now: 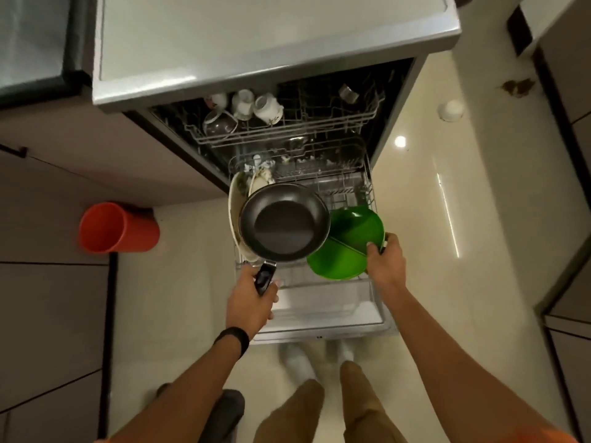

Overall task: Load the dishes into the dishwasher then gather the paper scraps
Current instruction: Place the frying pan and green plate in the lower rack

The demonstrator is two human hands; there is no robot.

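Left hand [252, 298] grips a round black nonstick pan [284, 222] by its handle — right hand [385, 257] pinches a glossy green divided plate [345, 247] over the wire rack [351, 183].

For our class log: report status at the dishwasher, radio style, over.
Left hand grips black pan by its handle. Right hand holds green plate. Both over lower rack; pale plates stand beside pan.

No writing, label, brand, number or sign can be read. Small dark marks on the white ceramic cups [268, 107] in the grey upper wire rack [319, 131] are too blurred to make out.
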